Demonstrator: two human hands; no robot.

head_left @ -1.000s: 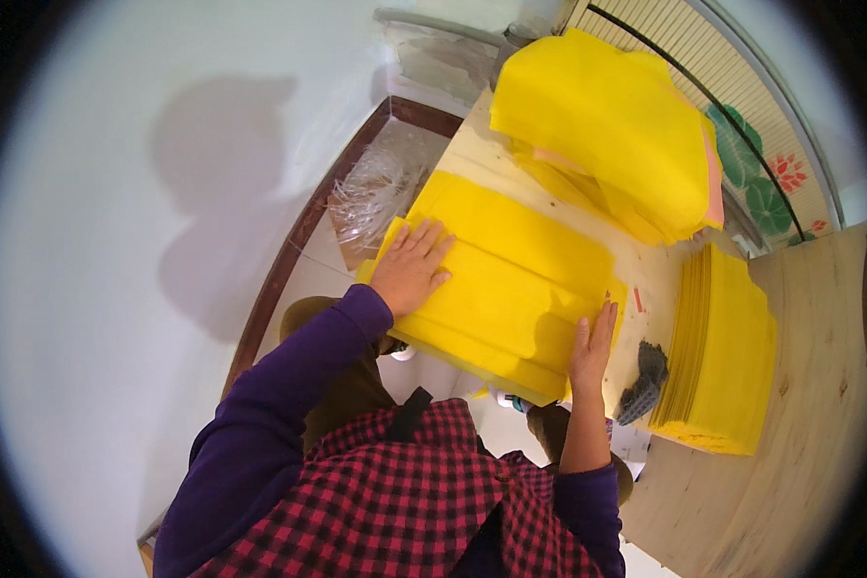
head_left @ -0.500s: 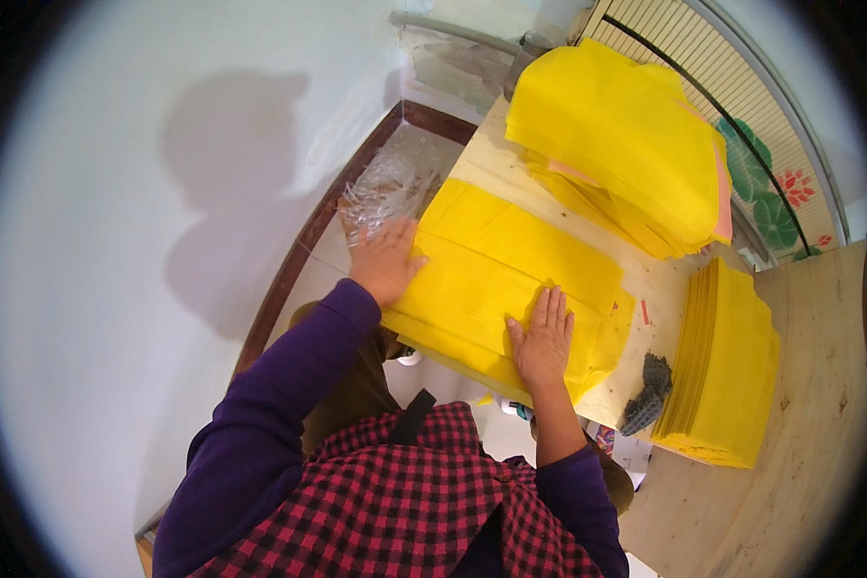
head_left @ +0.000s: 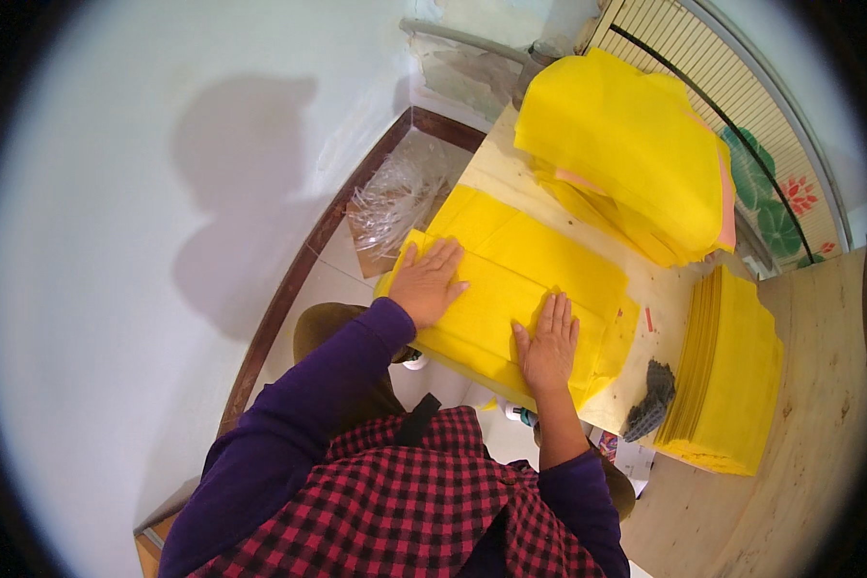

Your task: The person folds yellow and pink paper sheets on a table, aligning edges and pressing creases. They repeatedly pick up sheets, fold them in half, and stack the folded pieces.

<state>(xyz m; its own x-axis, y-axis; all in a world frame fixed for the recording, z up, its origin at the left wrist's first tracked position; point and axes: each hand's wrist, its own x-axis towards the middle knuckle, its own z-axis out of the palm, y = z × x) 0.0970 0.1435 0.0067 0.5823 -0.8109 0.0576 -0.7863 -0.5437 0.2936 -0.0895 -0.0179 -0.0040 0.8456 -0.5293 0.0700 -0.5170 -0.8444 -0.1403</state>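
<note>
A folded yellow fabric piece (head_left: 482,306) lies across the near part of the wooden table (head_left: 511,159), on top of more flat yellow sheets (head_left: 539,241). My left hand (head_left: 429,282) rests flat on its left end, fingers outstretched. Toward its right end lies my right hand (head_left: 548,345), palm down with fingers straight. Neither hand grips anything. The underside of the fabric is hidden.
A large loose pile of yellow sheets (head_left: 626,144) sits at the back right. Right of it stands a neat yellow stack (head_left: 727,376), with a dark grey cloth (head_left: 651,399) beside it. Clear plastic strips (head_left: 400,202) fill a box (head_left: 374,260) on the floor at left.
My left hand has moved inward, from the fabric's left edge onto its surface. My right hand stays at about the same place on the fabric.
</note>
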